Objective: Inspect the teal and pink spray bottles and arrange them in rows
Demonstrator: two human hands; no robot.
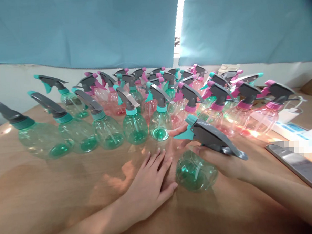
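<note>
My right hand (pixel 222 162) is wrapped round the neck of a clear green spray bottle (pixel 196 172) with a grey and teal trigger head (pixel 211 137), held just above the wooden table (pixel 45 197). My left hand (pixel 151 186) lies flat on the table beside the bottle, fingers stretched out, holding nothing. Just beyond both hands stands a row of green spray bottles (pixel 134 126).
Several green bottles stand to the left and pink-capped spray bottles (pixel 217 111) fill the back and right. A white power strip (pixel 288 125) and a dark flat slab (pixel 295 164) lie at the right. Blue curtains (pixel 90 30) hang behind.
</note>
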